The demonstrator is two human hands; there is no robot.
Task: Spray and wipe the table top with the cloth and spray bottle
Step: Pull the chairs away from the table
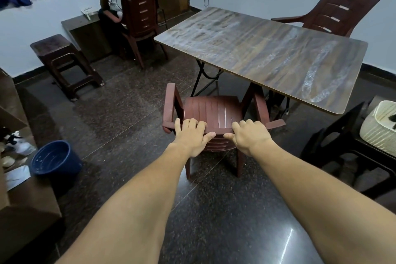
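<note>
Plastic armchair (211, 109) before table top (257, 49).
My left hand (190, 136) and right hand (249, 136) grip its back; the top lies upper right, long axis diagonal, nearer my right.

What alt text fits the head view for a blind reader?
The left hand and right hand grip the backrest top of a red-brown plastic chair facing a wooden table with whitish streaks. A blue bucket stands at left.

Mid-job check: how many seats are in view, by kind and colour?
Red-brown chairs: 3. These are the near chair gripped by the left hand and right hand, the far chair beyond the table, and the occupied chair.
Black chair: 1
Stool: 1
Total: 5
</note>
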